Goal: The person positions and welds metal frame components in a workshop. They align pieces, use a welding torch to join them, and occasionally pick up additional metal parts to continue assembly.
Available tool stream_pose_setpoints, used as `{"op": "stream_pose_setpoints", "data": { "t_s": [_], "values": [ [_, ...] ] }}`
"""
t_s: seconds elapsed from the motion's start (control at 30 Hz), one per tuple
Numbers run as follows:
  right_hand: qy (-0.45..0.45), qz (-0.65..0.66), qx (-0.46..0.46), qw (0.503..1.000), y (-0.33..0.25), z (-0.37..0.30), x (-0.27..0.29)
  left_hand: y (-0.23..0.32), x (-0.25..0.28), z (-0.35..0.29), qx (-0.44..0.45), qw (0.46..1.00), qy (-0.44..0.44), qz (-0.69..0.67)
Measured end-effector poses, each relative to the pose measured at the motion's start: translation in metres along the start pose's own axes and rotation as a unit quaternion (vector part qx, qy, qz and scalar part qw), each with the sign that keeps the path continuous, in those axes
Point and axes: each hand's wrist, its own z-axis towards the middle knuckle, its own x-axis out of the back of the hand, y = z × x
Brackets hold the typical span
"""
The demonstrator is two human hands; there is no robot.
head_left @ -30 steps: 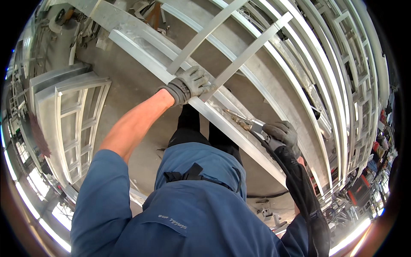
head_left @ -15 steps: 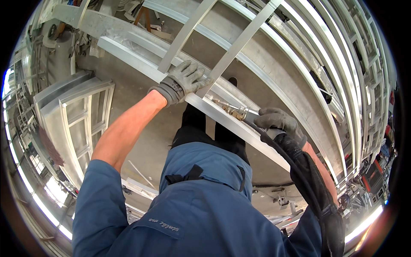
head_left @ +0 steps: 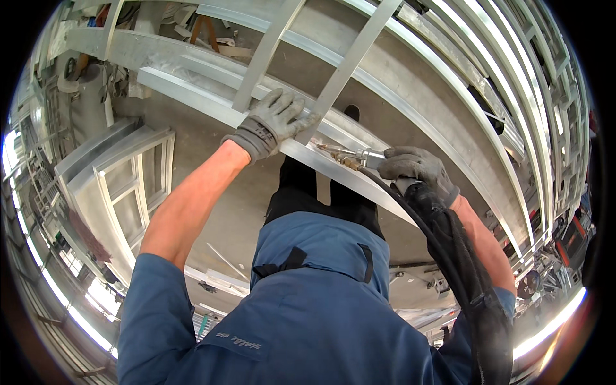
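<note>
The aluminium frame, running left-far to right-near, is pressed flat under the gloved left hand. Just right, a welding torch is gripped tight by the right hand.

We cannot see the palm of the left hand; it lies face down on the aluminium frame rail, hiding the joint under it. The right hand wraps the welding torch, so we see only the torch's nozzle end, and its tip is too small to make out. The black hose runs out of the picture's lower edge. Our blue jacket hides the legs and the floor beneath. The stacked frames at the right rim blur together.
</note>
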Motion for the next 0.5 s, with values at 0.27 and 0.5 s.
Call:
{"op": "stream_pose_setpoints", "data": {
  "t_s": [0.27,0.5],
  "values": [
    [-0.006,0.014,-0.012,1.0,0.003,0.005,-0.005,0.0,-0.002,-0.001,0.008,1.0,-0.018,0.003],
    [-0.002,0.004,-0.028,1.0,-0.006,0.013,-0.006,0.0,0.0,0.002,0.009,0.999,-0.035,-0.004]
  ]
}}
